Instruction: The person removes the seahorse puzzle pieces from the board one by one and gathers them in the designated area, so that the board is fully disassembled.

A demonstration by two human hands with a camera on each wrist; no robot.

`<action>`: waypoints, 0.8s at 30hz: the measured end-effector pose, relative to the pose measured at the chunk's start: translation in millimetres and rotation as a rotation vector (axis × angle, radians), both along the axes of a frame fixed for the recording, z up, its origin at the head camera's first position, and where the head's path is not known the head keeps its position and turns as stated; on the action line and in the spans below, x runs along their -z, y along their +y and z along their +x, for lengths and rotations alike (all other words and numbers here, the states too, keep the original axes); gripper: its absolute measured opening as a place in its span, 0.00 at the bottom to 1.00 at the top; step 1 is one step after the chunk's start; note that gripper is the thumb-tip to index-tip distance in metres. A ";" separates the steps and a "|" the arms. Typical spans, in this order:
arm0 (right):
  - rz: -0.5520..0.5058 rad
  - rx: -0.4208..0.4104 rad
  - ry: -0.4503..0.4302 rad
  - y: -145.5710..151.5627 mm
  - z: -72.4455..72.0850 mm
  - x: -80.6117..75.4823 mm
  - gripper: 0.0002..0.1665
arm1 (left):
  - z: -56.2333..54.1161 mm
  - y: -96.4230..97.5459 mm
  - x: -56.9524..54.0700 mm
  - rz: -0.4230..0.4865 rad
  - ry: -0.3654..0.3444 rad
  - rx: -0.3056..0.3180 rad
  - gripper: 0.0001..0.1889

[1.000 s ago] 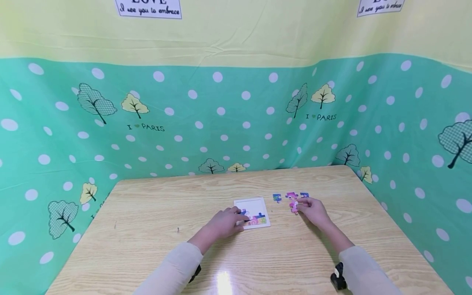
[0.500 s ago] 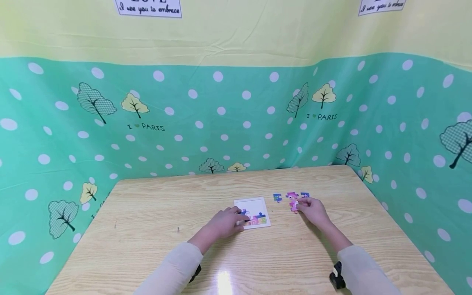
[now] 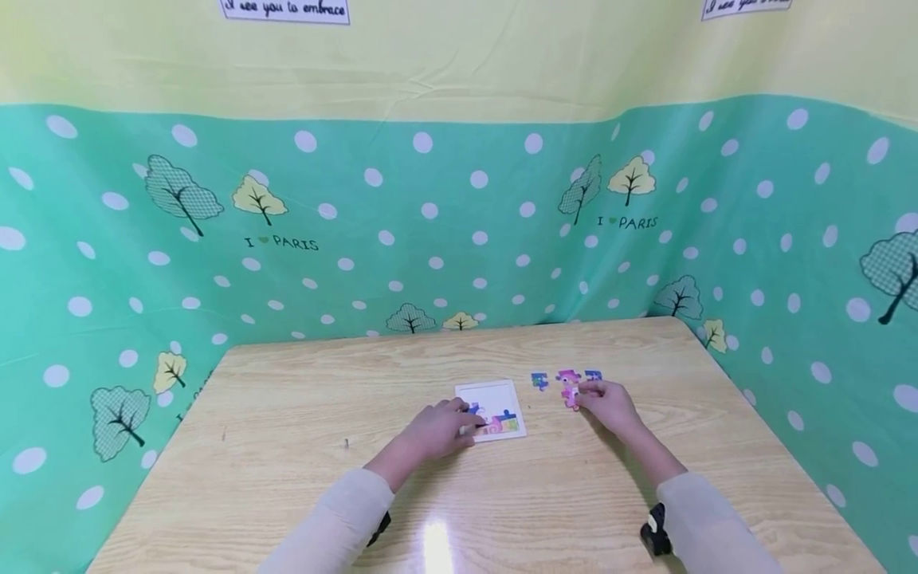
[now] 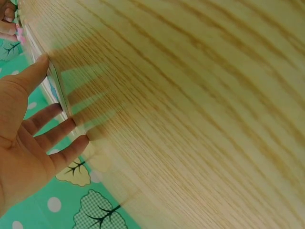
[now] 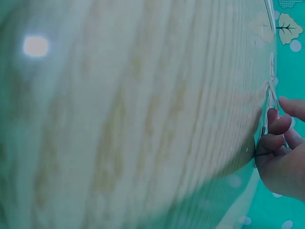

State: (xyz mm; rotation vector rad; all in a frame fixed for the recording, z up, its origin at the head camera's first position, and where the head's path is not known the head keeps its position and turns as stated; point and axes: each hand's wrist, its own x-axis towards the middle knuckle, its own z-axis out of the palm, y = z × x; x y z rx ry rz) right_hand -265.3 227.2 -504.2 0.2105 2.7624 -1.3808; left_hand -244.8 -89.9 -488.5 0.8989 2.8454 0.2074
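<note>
My left hand (image 3: 437, 430) rests at the left side of a white puzzle tray (image 3: 495, 395), its fingers reaching over the edge. Extended fingers touch the tray's side in the left wrist view, where the hand (image 4: 28, 133) fills the left. Several joined pieces (image 3: 508, 422) lie along the near part of the tray. To the right, my right hand (image 3: 610, 406) pinches a pink puzzle piece (image 3: 570, 398) between thumb and fingers. Just beyond it lies another pink piece (image 3: 567, 376), close to or touching it. The right wrist view shows the piece only edge-on beside the hand (image 5: 286, 160).
Two loose blue puzzle pieces, one left (image 3: 539, 381) and one right (image 3: 593, 375), flank the pink ones on the wooden table (image 3: 287, 470). A green and yellow patterned cloth (image 3: 402, 199) hangs behind the table and along its sides.
The head view has tilted slightly downward. Both hands stay at the same spots, the left at the tray and the right on the pink puzzle piece.
</note>
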 end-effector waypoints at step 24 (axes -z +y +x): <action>0.062 -0.069 -0.024 1.3 -0.2 -3.2 0.28 | -1.2 0.1 -0.7 -0.014 0.009 0.011 0.19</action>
